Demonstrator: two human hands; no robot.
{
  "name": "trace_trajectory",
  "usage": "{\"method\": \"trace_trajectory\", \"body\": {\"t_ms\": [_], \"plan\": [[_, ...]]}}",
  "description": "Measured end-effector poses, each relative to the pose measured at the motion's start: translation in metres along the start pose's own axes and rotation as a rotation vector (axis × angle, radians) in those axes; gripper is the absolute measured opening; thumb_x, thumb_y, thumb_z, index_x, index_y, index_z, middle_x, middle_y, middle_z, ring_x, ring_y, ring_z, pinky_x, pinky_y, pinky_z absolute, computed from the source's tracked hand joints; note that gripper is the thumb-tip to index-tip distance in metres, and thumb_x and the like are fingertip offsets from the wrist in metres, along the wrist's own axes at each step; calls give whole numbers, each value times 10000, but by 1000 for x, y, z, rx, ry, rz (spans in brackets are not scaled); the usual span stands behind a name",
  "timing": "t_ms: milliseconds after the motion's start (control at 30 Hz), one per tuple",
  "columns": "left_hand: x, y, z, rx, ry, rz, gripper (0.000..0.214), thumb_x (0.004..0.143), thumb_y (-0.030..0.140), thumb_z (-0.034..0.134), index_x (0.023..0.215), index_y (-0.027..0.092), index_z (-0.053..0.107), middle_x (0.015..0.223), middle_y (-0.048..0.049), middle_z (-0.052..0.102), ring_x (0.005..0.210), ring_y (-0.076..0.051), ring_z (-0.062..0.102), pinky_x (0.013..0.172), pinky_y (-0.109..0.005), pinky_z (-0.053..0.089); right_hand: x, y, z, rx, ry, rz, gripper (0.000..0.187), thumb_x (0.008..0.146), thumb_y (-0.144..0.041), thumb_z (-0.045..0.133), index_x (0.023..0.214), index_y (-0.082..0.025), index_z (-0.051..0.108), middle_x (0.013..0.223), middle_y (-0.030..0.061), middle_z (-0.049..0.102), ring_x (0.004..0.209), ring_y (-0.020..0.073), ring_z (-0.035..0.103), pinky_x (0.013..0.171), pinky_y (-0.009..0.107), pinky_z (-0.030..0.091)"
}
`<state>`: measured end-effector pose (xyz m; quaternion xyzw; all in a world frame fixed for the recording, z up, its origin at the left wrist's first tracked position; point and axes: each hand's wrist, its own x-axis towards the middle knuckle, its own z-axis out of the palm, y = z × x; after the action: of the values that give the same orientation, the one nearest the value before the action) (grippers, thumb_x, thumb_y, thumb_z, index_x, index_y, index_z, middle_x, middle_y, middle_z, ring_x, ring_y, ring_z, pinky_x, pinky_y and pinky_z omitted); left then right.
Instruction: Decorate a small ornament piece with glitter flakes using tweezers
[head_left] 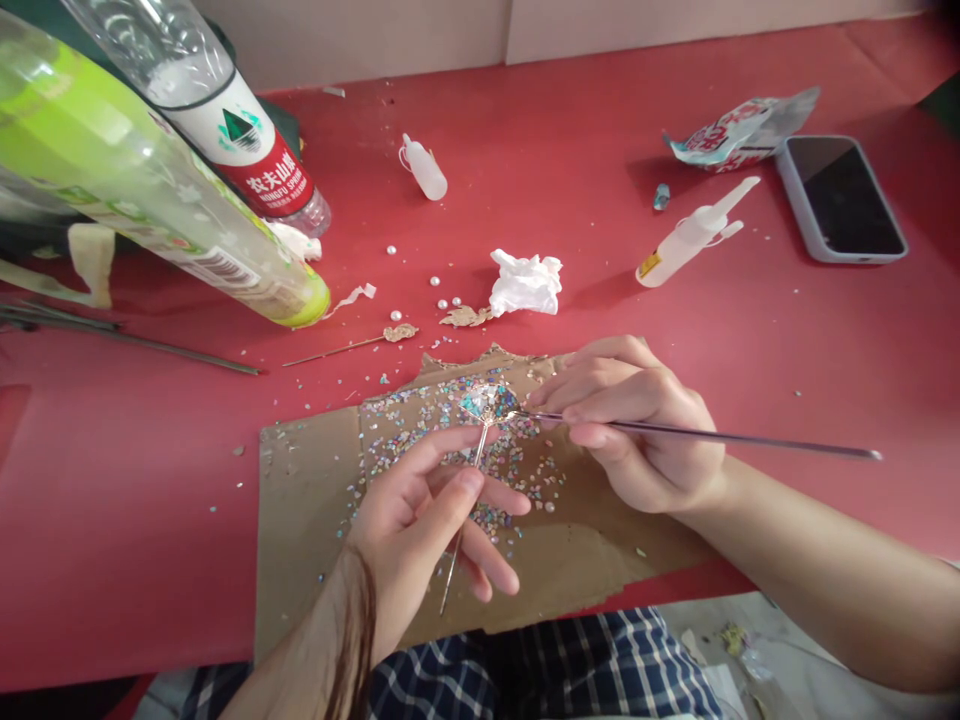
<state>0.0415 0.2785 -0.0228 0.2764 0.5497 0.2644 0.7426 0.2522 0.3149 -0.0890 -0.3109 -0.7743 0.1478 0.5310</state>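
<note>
My left hand [401, 535] pinches the thin stem of a hairpin [480, 402] between thumb and forefinger, with the other fingers loosely spread. Its metal-framed head points away from me and is partly filled with blue and whitish flakes. In my right hand [660, 395] is a slim metallic rod [750, 438], held like a pen. The rod's tip touches or nearly touches the right edge of the hairpin's head; I cannot tell which. Below both hands lies a piece of cardboard [300, 530] strewn with shiny coloured flakes [386, 450].
Crumpled white tissue [526, 282], loose pearls [396, 315] and a gold leaf-topped stick [397, 333] lie beyond the cardboard. Two small glue bottles [424, 170] [686, 240] stand farther back. A phone [844, 200] and torn packet [739, 130] are right; tall bottles [262, 170] [225, 250] left.
</note>
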Motion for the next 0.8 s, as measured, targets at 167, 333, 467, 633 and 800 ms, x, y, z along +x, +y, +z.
{"method": "trace_trajectory", "body": {"t_ms": [167, 333, 467, 633, 800], "plan": [[1, 0, -1, 6, -9, 2, 232, 1003, 300, 659, 1224, 231, 642, 807, 36, 778, 494, -74, 693, 476, -127, 522, 0, 0, -1, -4, -10, -14, 194, 1058, -302, 577, 872, -249, 567, 741, -15, 755, 696, 185, 764, 798, 427, 551], [0, 1, -1, 25, -1, 5, 236, 996, 300, 657, 1221, 228, 641, 819, 32, 780, 500, -76, 695, 486, -134, 526, 1, 0, -1, 32, 3, -3, 179, 1053, -275, 573, 876, -249, 570, 745, -20, 754, 700, 180, 770, 800, 419, 554], [-1, 1, 0, 14, 6, 8, 213, 1002, 280, 642, 1208, 228, 642, 808, 43, 774, 497, -64, 689, 488, -125, 523, 1, 0, 0, 38, 8, -1, 173, 1047, -268, 581, 876, -242, 575, 741, -16, 752, 684, 184, 767, 794, 416, 558], [0, 0, -1, 34, 5, 5, 251, 992, 318, 662, 1226, 227, 648, 824, 23, 786, 494, -80, 691, 484, -140, 526, 1, 0, 0, 42, 3, -3, 161, 1044, -265, 578, 883, -253, 580, 738, -19, 758, 700, 186, 771, 794, 416, 550], [1, -1, -2, 43, 1, 9, 299, 969, 353, 702, 1238, 235, 650, 831, 15, 794, 497, -90, 699, 479, -144, 530, 0, 1, 1, 22, 5, -7, 176, 1051, -289, 578, 880, -252, 580, 738, -21, 760, 703, 184, 776, 786, 414, 542]]}}
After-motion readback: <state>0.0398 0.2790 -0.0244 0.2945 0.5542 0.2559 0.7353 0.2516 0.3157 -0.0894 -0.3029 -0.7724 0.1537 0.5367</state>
